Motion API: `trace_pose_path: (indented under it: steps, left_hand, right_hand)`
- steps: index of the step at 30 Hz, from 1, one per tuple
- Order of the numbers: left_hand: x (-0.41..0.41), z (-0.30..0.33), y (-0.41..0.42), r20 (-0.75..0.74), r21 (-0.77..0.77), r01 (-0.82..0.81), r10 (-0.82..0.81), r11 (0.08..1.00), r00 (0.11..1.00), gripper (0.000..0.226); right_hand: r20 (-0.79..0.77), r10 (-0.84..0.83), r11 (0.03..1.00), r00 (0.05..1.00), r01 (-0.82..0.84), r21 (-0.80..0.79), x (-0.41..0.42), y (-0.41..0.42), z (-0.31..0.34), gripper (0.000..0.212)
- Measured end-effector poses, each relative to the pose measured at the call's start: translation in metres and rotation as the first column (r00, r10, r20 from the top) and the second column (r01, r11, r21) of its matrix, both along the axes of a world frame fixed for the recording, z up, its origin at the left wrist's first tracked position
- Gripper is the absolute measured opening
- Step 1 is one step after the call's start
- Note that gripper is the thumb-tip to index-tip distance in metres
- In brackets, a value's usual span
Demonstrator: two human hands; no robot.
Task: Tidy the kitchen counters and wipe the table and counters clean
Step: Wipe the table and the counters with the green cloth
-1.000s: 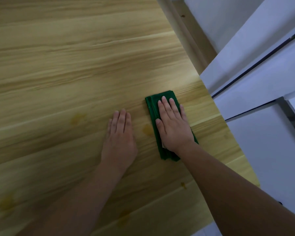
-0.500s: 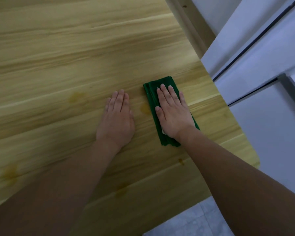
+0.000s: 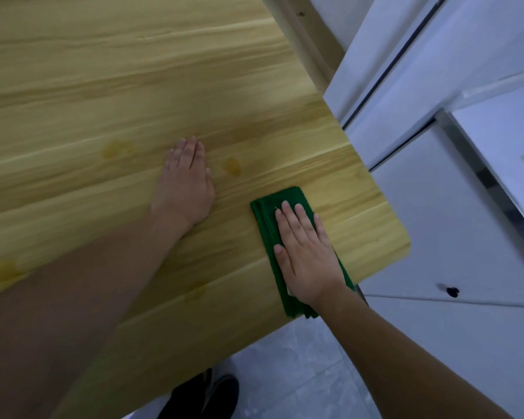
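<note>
Nearby, the wooden table (image 3: 109, 86) carried yellowish stains (image 3: 232, 166) and stood beside white cabinets (image 3: 436, 213) over a grey floor (image 3: 300, 358). Near its right corner lay the folded green cloth (image 3: 265, 222), long side pointing away from the person. Right hand (image 3: 304, 252) pressed it with straight fingers; left hand (image 3: 185, 184) lay flat on the wood.
</note>
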State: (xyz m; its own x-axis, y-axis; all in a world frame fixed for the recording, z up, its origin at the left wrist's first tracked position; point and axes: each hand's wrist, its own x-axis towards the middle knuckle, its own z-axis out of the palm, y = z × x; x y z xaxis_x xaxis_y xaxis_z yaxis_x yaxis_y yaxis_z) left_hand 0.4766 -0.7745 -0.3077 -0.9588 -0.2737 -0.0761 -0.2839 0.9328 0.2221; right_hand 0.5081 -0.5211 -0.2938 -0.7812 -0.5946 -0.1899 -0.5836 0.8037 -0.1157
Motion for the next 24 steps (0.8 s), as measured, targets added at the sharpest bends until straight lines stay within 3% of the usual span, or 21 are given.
trace_pose_path:
  steps: [17, 24]
  left_hand:
    - [0.003, 0.003, 0.002, 0.045, -0.042, 0.011, -0.009, 0.999, 0.999, 0.056]
    - [0.004, 0.004, 0.000, 0.040, 0.012, 0.007, -0.007, 1.000, 0.999, 0.056]
  right_hand:
    - [-0.035, 0.029, 0.999, 0.999, -0.028, 0.026, 0.029, -0.018, -0.002, 0.059]
    - [-0.029, 0.025, 0.999, 0.999, -0.025, 0.031, 0.043, -0.035, -0.002, 0.059]
